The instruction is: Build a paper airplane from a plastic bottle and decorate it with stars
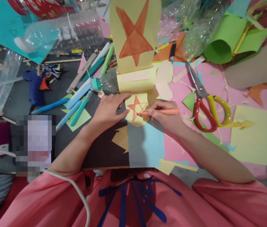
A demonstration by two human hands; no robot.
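My right hand (165,115) grips an orange marker (169,111), its tip on a small red-orange star (136,108) that is partly coloured in. The star is on a yellow paper wing (131,119) sticking out from a plastic bottle wrapped in yellow paper (133,82). My left hand (111,108) lies with fingers stretched along the wing's left edge, near the bottle. A green cap (96,84) closes the bottle's left end, and pale paper pieces (164,80) form its right end. The opposite wing (137,61) bears a large, fully coloured star.
Red and yellow scissors (205,101) lie on pink paper at right, by a yellow sheet (258,137). Several markers (76,107), a blue glue gun (33,86) and a blurred phone (39,135) are at left. Clear bottles (64,33) lie behind; another person's arm (256,67) reaches in.
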